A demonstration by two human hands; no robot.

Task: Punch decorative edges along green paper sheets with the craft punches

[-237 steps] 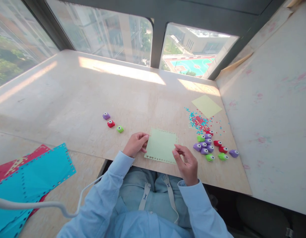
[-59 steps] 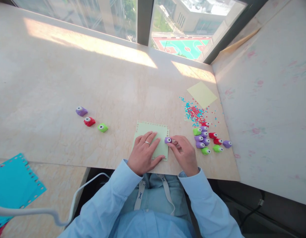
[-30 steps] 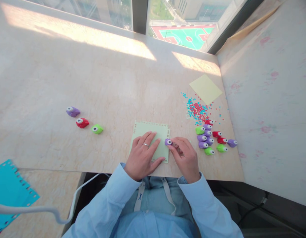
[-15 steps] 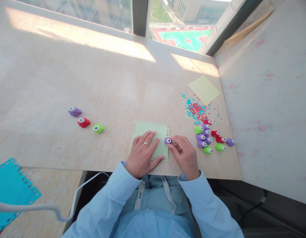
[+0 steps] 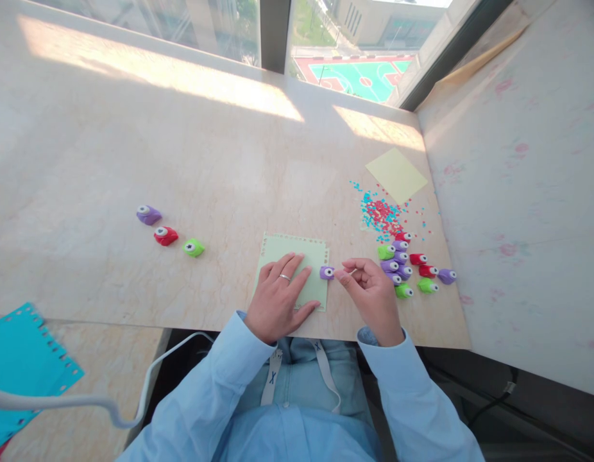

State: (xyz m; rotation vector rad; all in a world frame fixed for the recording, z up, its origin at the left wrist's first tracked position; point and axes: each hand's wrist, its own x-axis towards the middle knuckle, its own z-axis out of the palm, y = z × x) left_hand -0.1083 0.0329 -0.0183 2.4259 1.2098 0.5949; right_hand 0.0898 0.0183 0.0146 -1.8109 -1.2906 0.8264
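My left hand point(image 5: 279, 297) lies flat with spread fingers on a pale green sheet of paper point(image 5: 272, 247), pressing it to the tabletop. Small punched holes run along the sheet's edges. A purple craft punch point(image 5: 327, 273) with a white button bearing a dark star sits at the sheet's right edge. Just right of the punch is my right hand point(image 5: 371, 292), its fingers curled and thumb close to the index finger. Whether a tiny piece is between them I cannot make out. The thumb tip is beside the punch's button.
Several purple, red and green punches point(image 5: 401, 256) cluster at right, below scattered red and blue confetti point(image 5: 381, 212) and a pale yellow sheet point(image 5: 397, 174). Purple point(image 5: 148, 215), red point(image 5: 166, 236) and green point(image 5: 194, 248) punches stand left. Blue punched sheets point(image 5: 27, 359) and a white cable point(image 5: 85, 403) are lower left.
My right hand has let go of the purple punch and drawn a little to the right, its fingers curling. The punch stays at the paper's edge. My left hand keeps its place.
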